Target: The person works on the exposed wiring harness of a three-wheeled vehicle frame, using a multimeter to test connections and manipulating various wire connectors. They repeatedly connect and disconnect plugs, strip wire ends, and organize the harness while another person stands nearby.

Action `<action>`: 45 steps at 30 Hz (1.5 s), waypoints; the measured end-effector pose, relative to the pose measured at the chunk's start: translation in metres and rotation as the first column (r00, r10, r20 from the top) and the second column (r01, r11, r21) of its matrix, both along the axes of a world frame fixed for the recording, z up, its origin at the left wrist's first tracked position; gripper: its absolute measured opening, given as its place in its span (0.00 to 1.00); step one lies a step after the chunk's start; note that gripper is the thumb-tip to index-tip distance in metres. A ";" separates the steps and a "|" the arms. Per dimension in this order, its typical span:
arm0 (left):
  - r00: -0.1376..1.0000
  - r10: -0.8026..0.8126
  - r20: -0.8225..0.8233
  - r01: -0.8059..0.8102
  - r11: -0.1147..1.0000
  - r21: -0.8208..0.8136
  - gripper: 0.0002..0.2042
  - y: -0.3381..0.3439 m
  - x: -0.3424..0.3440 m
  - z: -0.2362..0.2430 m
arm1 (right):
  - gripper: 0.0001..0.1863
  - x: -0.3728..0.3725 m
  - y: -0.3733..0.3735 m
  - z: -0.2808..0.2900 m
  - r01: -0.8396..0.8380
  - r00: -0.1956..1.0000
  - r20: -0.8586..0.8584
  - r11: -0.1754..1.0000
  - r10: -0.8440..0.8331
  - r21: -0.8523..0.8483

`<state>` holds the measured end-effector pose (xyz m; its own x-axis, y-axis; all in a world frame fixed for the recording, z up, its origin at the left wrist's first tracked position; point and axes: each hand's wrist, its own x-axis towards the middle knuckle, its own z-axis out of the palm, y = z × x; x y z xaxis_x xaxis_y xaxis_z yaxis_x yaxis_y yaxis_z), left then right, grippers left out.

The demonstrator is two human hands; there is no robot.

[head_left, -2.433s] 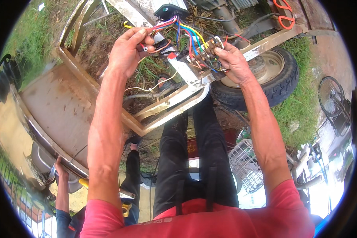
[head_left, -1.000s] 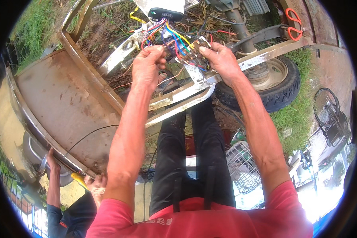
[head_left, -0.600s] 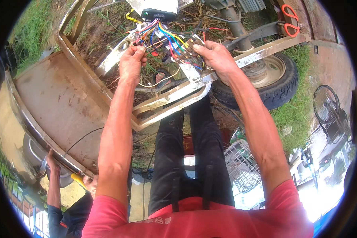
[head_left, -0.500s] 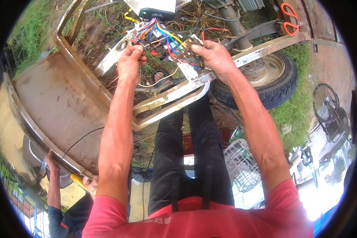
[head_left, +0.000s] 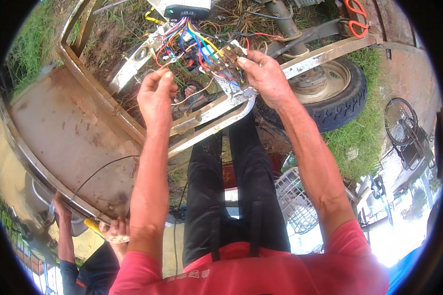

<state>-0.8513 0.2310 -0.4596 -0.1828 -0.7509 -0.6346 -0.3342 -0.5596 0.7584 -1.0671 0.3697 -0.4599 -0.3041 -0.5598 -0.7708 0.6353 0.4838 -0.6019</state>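
Observation:
My left hand (head_left: 156,96) is closed in a pinch, with a thin pale wire (head_left: 175,62) running to its fingertips. Another whitish wire (head_left: 194,93) loops out beside the palm. My right hand (head_left: 266,73) grips the edge of a cluster of brown and white wire connectors (head_left: 231,53) between thumb and fingers. A bundle of coloured wires (head_left: 200,39) spreads down to them from a black control box (head_left: 187,13). Beneath the connectors is a white-painted, rusty metal frame (head_left: 221,109); the fingers of my right hand partly hide the cluster.
A wheel with a black tyre (head_left: 337,110) lies right of the frame. A rusty sheet panel (head_left: 76,128) fills the left side. At lower left, another person's hand (head_left: 115,232) is near a yellow-handled tool (head_left: 93,226). A wire basket (head_left: 298,201) stands at lower right.
My left hand has drawn slightly left and down, away from the connectors. My right hand stays on the cluster. The whole view has shifted a little.

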 end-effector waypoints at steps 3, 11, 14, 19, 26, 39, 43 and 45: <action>0.995 -0.097 -0.016 0.097 0.995 -0.014 0.08 0.016 -0.018 0.020 | 0.18 0.000 -0.001 0.001 0.024 0.999 0.024 1.000 -0.024 -0.003; 0.936 -0.329 0.121 0.347 0.921 -0.178 0.11 0.015 -0.046 0.005 | 0.19 -0.008 0.004 -0.007 -0.014 0.993 0.118 0.998 0.021 -0.059; 0.911 -0.386 0.149 0.399 0.915 -0.068 0.11 0.009 -0.052 0.010 | 0.20 -0.009 0.006 -0.006 -0.007 0.991 0.136 0.997 0.018 -0.080; 0.910 -0.391 0.139 0.396 0.918 -0.010 0.11 0.002 -0.053 0.008 | 0.18 -0.010 0.006 -0.011 -0.033 0.988 0.149 0.997 0.042 -0.066; 0.935 -0.353 0.004 0.349 0.927 0.137 0.08 -0.006 -0.049 -0.001 | 0.18 -0.013 0.008 -0.016 -0.026 0.978 0.202 0.995 0.045 -0.096; 0.998 -0.034 -0.047 0.038 0.994 0.099 0.09 0.039 -0.035 0.004 | 0.13 -0.016 0.008 -0.018 -0.011 0.974 0.225 0.995 0.032 -0.096; 0.999 0.042 -0.005 -0.039 0.959 0.282 0.11 0.072 -0.041 0.006 | 0.13 -0.016 0.009 -0.020 -0.022 0.970 0.240 0.995 0.045 -0.100; 0.994 0.100 -0.039 -0.077 0.919 0.386 0.11 0.083 -0.049 0.003 | 0.13 -0.016 0.009 -0.017 -0.019 0.969 0.245 0.996 0.041 -0.092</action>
